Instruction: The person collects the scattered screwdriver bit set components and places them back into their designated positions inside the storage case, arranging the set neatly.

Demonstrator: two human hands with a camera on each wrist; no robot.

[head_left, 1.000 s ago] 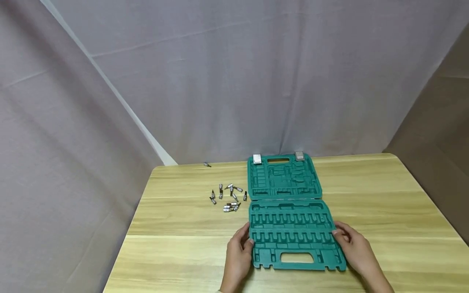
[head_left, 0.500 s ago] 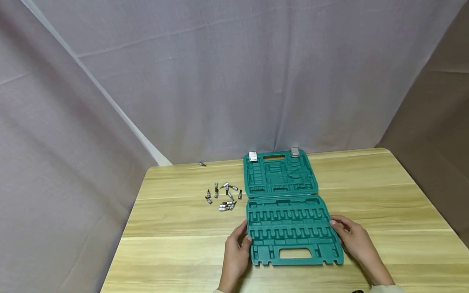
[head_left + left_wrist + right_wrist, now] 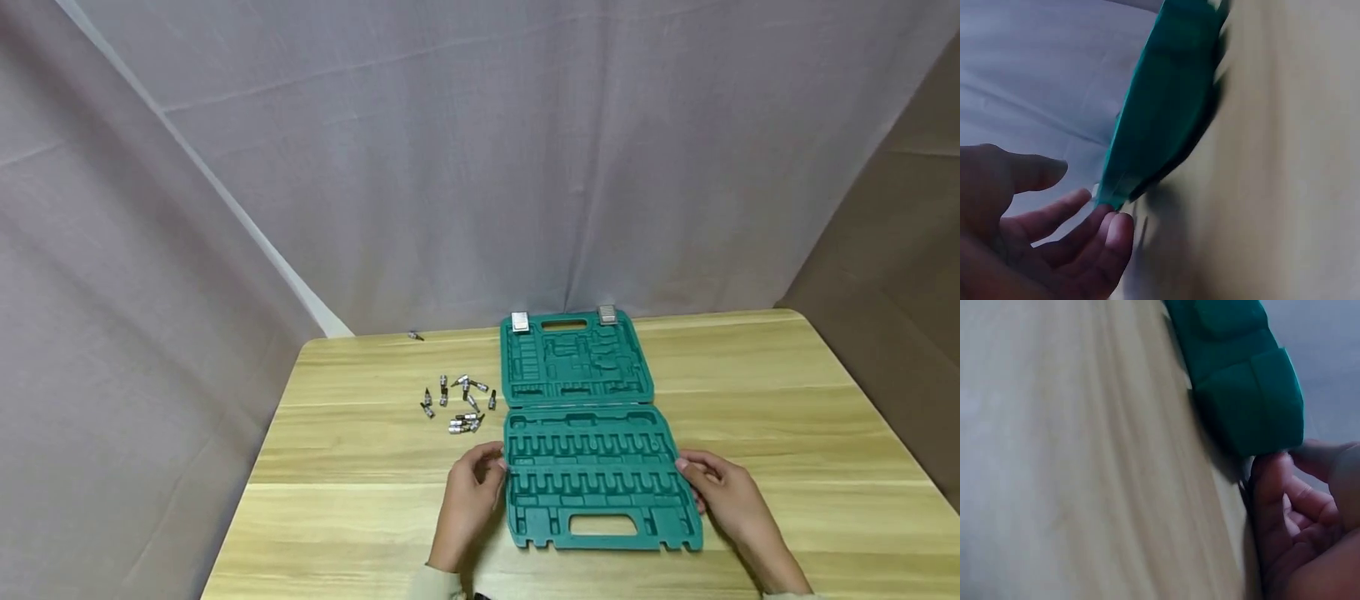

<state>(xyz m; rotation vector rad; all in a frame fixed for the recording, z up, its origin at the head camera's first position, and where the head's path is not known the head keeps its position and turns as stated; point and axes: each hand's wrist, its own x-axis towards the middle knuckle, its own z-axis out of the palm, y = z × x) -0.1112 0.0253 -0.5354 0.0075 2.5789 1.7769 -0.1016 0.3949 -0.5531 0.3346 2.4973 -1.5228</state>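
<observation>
Since half a second ago, the left hand (image 3: 467,500) has slid outward, its thumb coming off the top of the green case (image 3: 585,465) to the edge. With the case as the hub of the clock and twelve pointing away from the person, a grey curtain (image 3: 450,167) fills the background at twelve, and brown fabric (image 3: 892,250) hangs at two. Below them spreads the wood-grain table (image 3: 360,517).

On it the case lies unfolded, lid half toward twelve, slotted half toward six, with a handle opening in each. At eight o'clock is the left hand, thumb and fingers spread apart, fingertips seemingly touching the case's edge. At four o'clock the right hand (image 3: 727,500) pinches the opposite edge between thumb and finger.

Two metal latches (image 3: 520,322) sit on the lid's far edge, at eleven and just past twelve. Smallest are the silvery socket bits (image 3: 492,401), scattered loosely between nine and ten o'clock, plus a lone bit (image 3: 416,336) farther out at ten, near the table's far edge.
</observation>
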